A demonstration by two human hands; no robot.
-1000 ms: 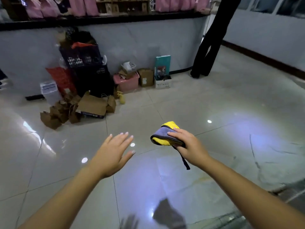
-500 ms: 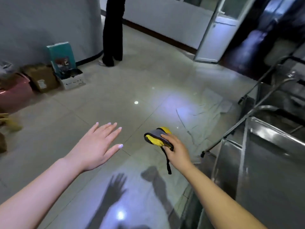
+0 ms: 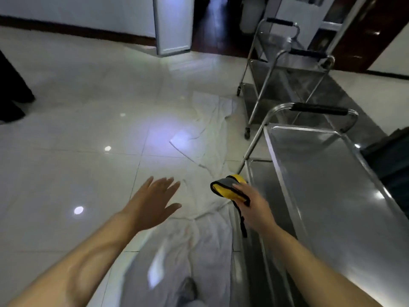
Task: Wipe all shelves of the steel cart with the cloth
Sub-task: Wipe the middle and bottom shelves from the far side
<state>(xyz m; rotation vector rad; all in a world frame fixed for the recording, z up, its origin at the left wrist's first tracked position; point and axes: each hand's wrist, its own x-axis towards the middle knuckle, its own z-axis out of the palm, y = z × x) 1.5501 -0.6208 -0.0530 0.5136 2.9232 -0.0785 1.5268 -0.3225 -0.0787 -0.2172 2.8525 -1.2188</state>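
Since half a second ago the view has swung right: the boxes and the standing person's legs have slid off to the left, and a steel cart (image 3: 332, 185) now fills the frame from 3 to 5 o'clock. Its top shelf is bare and shiny, with a lower shelf edge showing just left of it and a black-gripped handle at its far end. The right hand (image 3: 254, 209), near the centre at 5 o'clock, grips a folded yellow and grey cloth (image 3: 228, 188) between thumb and fingers; a dark strap hangs from the cloth below the hand. The cloth is in the air just beside the cart's near left edge, not touching it. The left hand (image 3: 152, 204), at 7 o'clock, is wide and flat, fingers spread, holding nothing. A second steel cart (image 3: 285, 69) stands farther off at 1 o'clock. A white sheet (image 3: 205, 138) lies rumpled on the glossy tile floor (image 3: 77, 129) under both hands. No writing or labels can be read.
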